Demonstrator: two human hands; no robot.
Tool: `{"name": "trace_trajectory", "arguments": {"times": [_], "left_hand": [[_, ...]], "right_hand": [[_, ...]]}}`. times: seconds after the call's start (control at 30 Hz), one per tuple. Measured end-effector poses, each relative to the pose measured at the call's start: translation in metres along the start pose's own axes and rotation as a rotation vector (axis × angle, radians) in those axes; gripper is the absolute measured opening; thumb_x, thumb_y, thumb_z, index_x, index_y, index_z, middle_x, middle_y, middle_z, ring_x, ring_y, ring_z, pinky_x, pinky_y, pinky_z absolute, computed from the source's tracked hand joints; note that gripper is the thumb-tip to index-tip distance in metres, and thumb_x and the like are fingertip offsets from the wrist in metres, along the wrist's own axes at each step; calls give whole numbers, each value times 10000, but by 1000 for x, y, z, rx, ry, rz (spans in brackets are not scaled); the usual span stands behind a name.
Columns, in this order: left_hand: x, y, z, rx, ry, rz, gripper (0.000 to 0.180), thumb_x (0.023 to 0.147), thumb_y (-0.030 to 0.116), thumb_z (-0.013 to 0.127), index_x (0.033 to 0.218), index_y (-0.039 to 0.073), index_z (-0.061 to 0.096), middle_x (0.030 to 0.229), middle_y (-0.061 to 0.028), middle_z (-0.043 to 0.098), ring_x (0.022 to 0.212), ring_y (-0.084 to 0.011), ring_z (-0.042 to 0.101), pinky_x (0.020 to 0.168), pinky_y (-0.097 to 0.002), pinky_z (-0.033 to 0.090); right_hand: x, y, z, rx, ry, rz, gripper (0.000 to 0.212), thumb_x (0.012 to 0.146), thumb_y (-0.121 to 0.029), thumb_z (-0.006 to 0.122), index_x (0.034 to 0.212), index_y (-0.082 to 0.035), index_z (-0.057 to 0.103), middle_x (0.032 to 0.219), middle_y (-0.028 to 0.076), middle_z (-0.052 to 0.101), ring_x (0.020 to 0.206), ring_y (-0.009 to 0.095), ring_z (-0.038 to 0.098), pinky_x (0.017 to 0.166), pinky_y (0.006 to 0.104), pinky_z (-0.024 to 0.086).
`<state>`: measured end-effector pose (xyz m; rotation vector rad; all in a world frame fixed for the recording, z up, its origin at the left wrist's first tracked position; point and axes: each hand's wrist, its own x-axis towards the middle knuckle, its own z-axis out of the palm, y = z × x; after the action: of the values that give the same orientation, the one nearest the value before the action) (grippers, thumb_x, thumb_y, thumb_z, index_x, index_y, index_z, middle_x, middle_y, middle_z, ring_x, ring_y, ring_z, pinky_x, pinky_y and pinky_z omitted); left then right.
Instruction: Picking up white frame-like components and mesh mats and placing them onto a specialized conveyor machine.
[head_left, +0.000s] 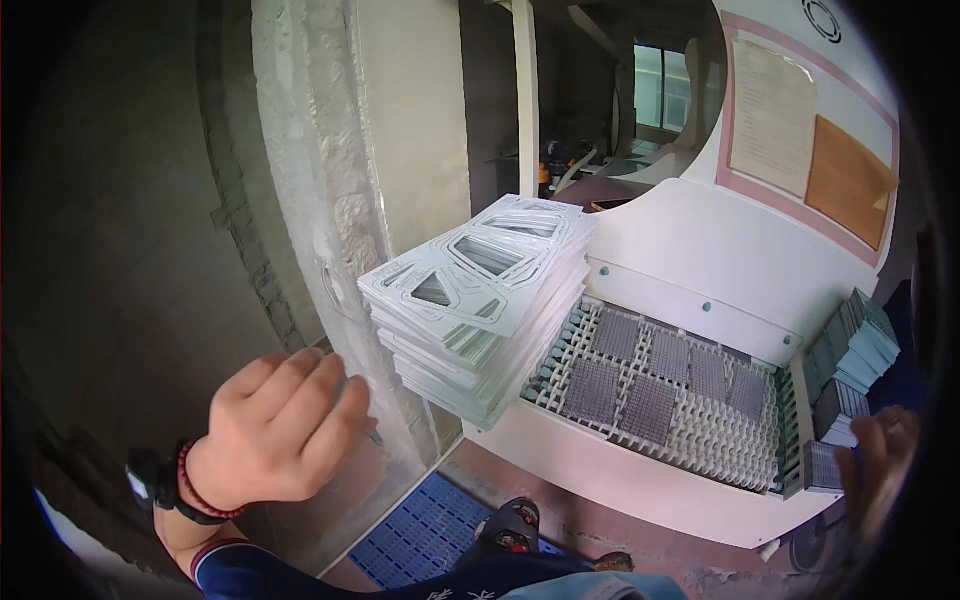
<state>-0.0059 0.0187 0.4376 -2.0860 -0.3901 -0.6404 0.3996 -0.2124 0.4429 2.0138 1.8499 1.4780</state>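
Note:
My left hand point(285, 430) is raised at the left, its fingers curled closed and its back toward me. A small bluish tip shows below the fingers, but I cannot make out what it belongs to. To the right of this hand rises a tall, uneven stack of white cut-out sheets point(440, 295). My right hand point(882, 455) is at the dim right rim, thumb and fingers apart, with nothing visible between them. Beside it are small stacked panels point(840, 405) at the conveyor's right end. Several grey textured panels point(645, 405) lie flat on the white conveyor point(725, 435).
The white machine housing point(700, 255) curves up behind the conveyor, bearing a paper sheet point(772, 115) and a brown envelope point(850, 180). A rough pillar point(320, 180) stands behind the stack. Below are a blue slotted floor mat point(430, 535) and my sandalled foot point(515, 525).

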Motion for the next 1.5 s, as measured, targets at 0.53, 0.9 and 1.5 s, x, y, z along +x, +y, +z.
{"name": "trace_trajectory", "arguments": {"times": [0.53,0.9,1.5], "left_hand": [[-48,-70,191,-574,-160,-832,460,881,389,484,933,-54,597,903,-254,591,854,-403,576,736,-420,452],[-30,-51,142,-586,-407,-768,552,908,473,385,1044,-23,585,887,-253,611,964,-406,562,809,-424,449],[-47,33,75,-768,-97,-479,633,840,328,597,1273,-60,347,1221,-272,457,1155,-398,451,962,-441,369]], "right_hand": [[215,-196,177,1425,-197,-281,405,839,-377,577,770,20,617,571,142,572,543,280,582,560,374,454],[259,-250,172,2027,-618,16,596,880,-506,471,832,78,581,703,134,610,558,160,596,456,260,507],[208,-206,127,2610,-530,277,377,862,-152,576,1096,128,482,920,164,622,709,168,643,627,264,549]]}}
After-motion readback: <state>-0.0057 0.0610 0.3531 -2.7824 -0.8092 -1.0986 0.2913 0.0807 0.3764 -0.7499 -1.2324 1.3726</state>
